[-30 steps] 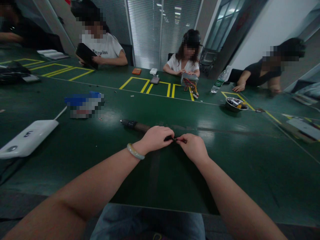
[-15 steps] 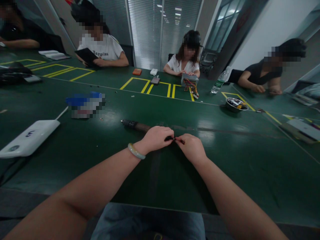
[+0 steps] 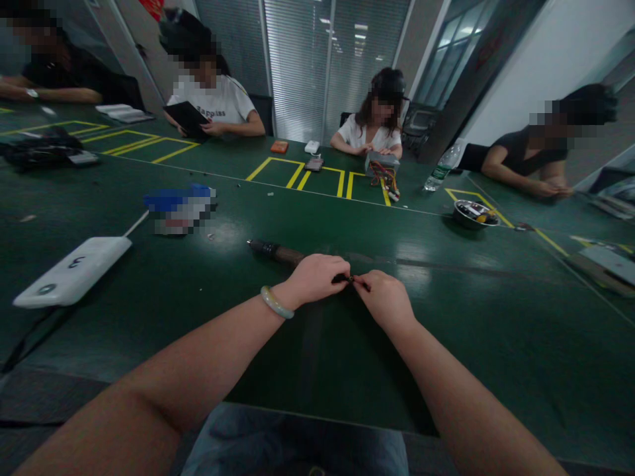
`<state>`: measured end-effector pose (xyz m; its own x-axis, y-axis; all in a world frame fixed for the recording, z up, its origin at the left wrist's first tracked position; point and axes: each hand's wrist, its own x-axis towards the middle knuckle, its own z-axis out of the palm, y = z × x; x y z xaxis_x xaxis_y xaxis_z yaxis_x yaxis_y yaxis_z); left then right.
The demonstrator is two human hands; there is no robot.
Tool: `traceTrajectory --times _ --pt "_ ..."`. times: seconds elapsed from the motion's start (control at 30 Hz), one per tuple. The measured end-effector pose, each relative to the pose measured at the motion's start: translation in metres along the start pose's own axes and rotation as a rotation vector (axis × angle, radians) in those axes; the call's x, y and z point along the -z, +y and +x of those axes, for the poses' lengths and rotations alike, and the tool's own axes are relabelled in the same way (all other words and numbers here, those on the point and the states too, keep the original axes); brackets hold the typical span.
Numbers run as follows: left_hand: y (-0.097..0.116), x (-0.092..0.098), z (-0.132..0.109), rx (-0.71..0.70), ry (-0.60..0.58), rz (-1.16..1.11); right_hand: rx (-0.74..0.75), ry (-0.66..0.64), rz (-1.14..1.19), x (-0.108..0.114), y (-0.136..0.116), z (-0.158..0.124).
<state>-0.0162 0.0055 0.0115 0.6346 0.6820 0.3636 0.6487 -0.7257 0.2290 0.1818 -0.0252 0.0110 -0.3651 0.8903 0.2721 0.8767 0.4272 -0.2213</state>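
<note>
The left hand (image 3: 312, 280) and right hand (image 3: 385, 301) pinch a small dark part (image 3: 351, 279) between them, knuckles close together, over a green workbench (image 3: 317, 370); a soldering iron (image 3: 276, 252) lies just beyond at 11 o'clock; a pale bangle (image 3: 276, 302) circles the left wrist.
</note>
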Motion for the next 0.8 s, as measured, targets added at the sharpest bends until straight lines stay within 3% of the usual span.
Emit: traceTrajectory --times 0.57,0.8 --pt "0.002 0.002 0.0 0.088 -0.032 0.021 0.095 0.06 -0.123 0.002 0.002 0.003" --pt "0.003 0.004 -0.002 0.11 -0.025 0.033 0.115 0.08 -0.05 -0.008 0.011 0.007"
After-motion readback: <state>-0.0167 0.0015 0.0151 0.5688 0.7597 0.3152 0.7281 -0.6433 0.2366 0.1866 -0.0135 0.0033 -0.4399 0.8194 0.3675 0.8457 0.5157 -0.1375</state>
